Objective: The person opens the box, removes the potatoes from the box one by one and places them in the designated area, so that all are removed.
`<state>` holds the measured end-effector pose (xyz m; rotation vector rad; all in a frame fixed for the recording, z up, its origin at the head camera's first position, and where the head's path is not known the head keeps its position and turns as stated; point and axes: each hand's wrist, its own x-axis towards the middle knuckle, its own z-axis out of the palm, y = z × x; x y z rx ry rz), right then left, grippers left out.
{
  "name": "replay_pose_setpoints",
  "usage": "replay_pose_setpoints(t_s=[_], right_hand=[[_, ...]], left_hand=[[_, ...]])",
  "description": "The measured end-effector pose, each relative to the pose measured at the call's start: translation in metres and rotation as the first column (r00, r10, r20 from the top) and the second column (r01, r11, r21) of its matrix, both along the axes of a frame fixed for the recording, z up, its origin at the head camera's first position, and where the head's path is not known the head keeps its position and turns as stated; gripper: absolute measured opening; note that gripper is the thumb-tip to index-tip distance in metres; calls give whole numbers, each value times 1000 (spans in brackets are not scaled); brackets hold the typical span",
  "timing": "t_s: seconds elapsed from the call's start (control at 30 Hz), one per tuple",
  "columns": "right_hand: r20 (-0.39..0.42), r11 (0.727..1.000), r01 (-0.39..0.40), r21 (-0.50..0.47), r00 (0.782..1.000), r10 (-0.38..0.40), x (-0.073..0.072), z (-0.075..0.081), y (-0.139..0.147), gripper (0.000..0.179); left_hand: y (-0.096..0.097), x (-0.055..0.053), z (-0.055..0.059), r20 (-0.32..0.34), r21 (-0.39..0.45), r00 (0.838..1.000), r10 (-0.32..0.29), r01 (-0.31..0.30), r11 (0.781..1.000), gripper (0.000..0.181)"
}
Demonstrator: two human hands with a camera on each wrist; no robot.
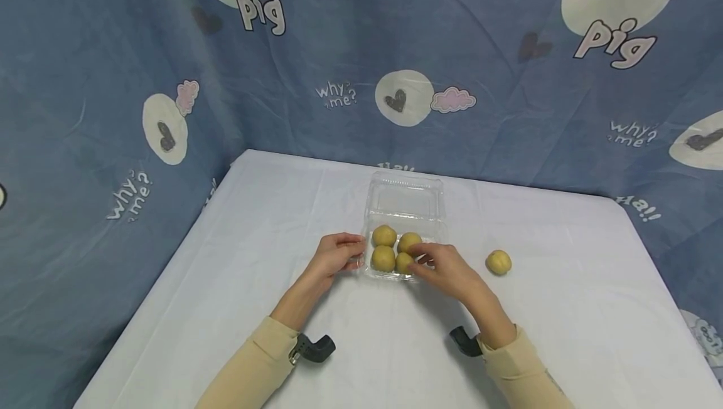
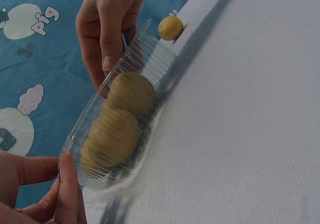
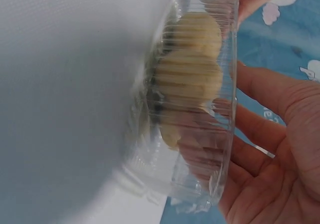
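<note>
A lidded clear plastic container [image 1: 390, 277] lies open on the white table, its lid [image 1: 403, 197] folded back. Several round yellow fruits [image 1: 383, 258] sit in its base; the ribbed wall blurs them in both wrist views. My left hand [image 1: 339, 254] pinches the container's left edge between thumb and fingers, clearest in the left wrist view. At the right side, my right hand [image 1: 446, 269] reaches into the container. Its fingers are spread and loosely bent beside the two right-hand fruits, the thumb close to the front one [image 1: 404, 263]. Behind the wall, its fingers [image 3: 200, 144] show through the plastic.
One more yellow fruit [image 1: 499, 262] lies on the white tablecloth [image 1: 565, 308] to the right of my right hand. A blue printed curtain [image 1: 361, 39] hangs behind the table and along its left side. Black wrist mounts [image 1: 317, 347] are on both sleeves.
</note>
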<state>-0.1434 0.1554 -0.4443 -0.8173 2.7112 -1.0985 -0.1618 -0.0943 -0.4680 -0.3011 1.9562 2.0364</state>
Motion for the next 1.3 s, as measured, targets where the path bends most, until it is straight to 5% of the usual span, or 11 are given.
replay_pose_setpoints(t_s=[0.5, 1.3], right_hand=[[65, 996, 41, 77, 997, -46, -3, 2, -9, 32], [163, 992, 102, 70, 980, -113, -10, -2, -19, 39]], left_hand=[[1, 0, 0, 1, 3, 1000, 3, -3, 1000, 23], [0, 0, -1, 1, 6, 1000, -3, 3, 1000, 23]])
